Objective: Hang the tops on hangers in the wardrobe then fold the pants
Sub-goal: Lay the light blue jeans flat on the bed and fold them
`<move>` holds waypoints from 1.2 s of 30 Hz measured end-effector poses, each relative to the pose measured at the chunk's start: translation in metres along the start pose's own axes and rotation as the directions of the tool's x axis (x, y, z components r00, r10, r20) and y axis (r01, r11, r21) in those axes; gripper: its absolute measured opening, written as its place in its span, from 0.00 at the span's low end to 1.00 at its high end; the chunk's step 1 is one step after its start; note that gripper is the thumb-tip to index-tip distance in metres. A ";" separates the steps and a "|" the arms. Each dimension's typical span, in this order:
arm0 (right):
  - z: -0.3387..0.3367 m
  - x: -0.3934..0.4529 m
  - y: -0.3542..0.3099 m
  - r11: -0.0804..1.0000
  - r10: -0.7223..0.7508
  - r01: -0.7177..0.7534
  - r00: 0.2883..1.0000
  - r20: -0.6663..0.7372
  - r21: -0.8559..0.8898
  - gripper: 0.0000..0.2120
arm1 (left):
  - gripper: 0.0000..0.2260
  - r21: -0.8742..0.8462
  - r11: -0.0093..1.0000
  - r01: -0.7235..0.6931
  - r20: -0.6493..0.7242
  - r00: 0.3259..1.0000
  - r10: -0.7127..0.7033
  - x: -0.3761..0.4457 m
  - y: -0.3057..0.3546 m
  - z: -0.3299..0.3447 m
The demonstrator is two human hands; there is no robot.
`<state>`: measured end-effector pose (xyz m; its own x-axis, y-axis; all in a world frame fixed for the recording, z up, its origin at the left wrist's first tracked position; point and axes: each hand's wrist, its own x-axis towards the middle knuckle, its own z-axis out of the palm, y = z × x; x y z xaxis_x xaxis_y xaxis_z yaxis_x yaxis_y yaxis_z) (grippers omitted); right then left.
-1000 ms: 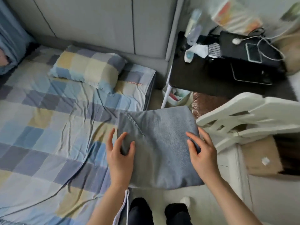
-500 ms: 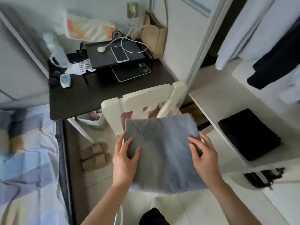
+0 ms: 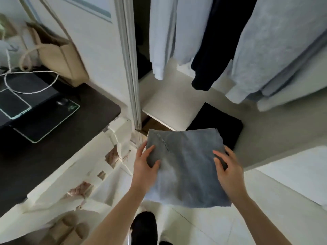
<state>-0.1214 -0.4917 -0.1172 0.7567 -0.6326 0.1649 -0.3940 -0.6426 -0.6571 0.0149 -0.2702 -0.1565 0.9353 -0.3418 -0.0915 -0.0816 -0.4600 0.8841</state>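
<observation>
A folded pair of grey-blue pants is held flat in the air in front of the open wardrobe. My left hand grips its left edge, thumb on top. My right hand grips its right edge the same way. Just beyond the pants, a folded black garment lies on the white wardrobe shelf. Above the shelf hang a white top, a dark navy top and a light grey top.
The wardrobe's sliding door frame stands left of the pants. A white chair sits below left, beside a dark desk with a phone, cable and beige bag. Slippers lie on the tiled floor.
I have turned from the bed past the desk to face the wardrobe, carrying the folded pants in both hands. The grip on both edges has stayed the same.
</observation>
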 end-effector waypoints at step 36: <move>0.106 0.195 0.210 0.794 0.505 -0.566 0.817 -0.279 -0.222 0.27 | 0.24 0.005 0.939 -0.343 0.461 0.834 0.302 0.285 0.006 0.279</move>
<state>-0.0009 -0.7037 -0.3009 0.2738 -0.9618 0.0080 -0.8571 -0.2477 -0.4517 0.1850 -0.5986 -0.3050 0.5970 -0.8019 -0.0209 -0.3991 -0.3195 0.8595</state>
